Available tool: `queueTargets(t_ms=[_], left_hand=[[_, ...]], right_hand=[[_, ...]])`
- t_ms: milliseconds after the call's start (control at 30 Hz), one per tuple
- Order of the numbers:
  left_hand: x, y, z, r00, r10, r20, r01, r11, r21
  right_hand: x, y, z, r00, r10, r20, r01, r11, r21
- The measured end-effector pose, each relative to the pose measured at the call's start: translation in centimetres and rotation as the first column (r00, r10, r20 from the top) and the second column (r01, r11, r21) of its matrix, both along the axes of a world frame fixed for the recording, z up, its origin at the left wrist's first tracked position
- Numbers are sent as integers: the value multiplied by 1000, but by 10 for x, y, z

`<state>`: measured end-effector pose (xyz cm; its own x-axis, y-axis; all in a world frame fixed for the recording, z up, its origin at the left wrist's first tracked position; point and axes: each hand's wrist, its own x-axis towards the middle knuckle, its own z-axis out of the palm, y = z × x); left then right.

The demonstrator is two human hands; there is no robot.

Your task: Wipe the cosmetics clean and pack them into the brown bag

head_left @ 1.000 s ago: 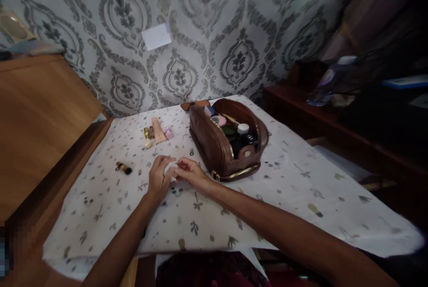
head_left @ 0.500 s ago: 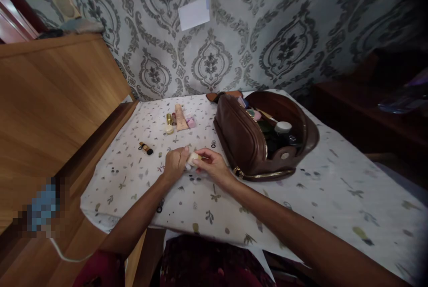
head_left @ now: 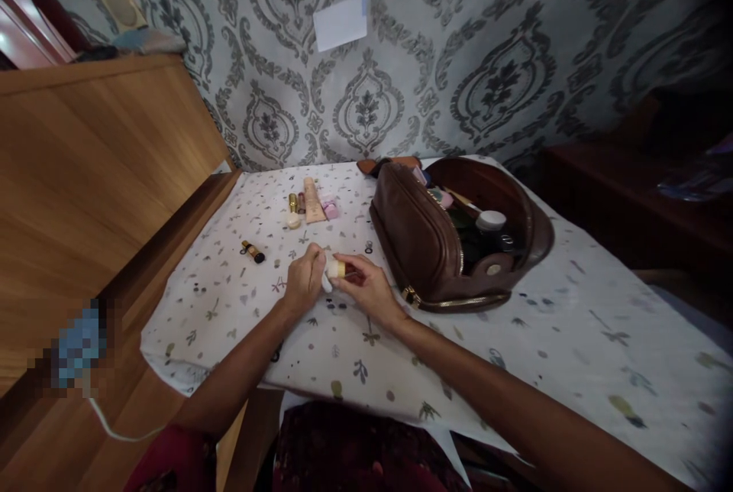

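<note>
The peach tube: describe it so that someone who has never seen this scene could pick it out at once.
Start at the big brown bag, open on the patterned tablecloth. Look to its left, beyond the left hand. The peach tube is the longest thing in the little group there, between a gold item and a pink item.

One view, head-worn, facing forward and down. Table (head_left: pixel 561 354), viewed near, spans the middle and lower frame; wall (head_left: pixel 418 41) crosses the top; left hand (head_left: pixel 306 278) and right hand (head_left: pixel 371 292) lie just below centre.
</note>
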<state>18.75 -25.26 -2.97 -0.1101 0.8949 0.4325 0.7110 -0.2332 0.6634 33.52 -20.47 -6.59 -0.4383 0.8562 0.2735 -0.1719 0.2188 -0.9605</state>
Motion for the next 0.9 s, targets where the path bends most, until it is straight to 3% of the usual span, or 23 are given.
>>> queueTargets(t_ms=[100,200,400,667,800,900], left_hand=[[0,1,0,996,73,42,-73,997,-1],[0,3,2,998,56,-21,-56,998,13],[-2,2,3,982,-106,-156,123,987,105],[-1,-1,-8,937,-159,-312,233,948,217],[-3,1,-7,920,-223,-322,297,933,203],[-5,3,-4,930,-254,-264,313,926,212]], right_hand=[[0,-3,-1,998,52,28,-53,997,58],[0,-6,0,996,75,56,-78,996,43],[0,-2,1,997,75,11,-73,989,-129],[2,8,1,973,-54,-225,-42,915,-400],[2,9,4,953,-57,-299,-101,869,-485],[3,9,5,957,-46,-288,-102,872,-479]])
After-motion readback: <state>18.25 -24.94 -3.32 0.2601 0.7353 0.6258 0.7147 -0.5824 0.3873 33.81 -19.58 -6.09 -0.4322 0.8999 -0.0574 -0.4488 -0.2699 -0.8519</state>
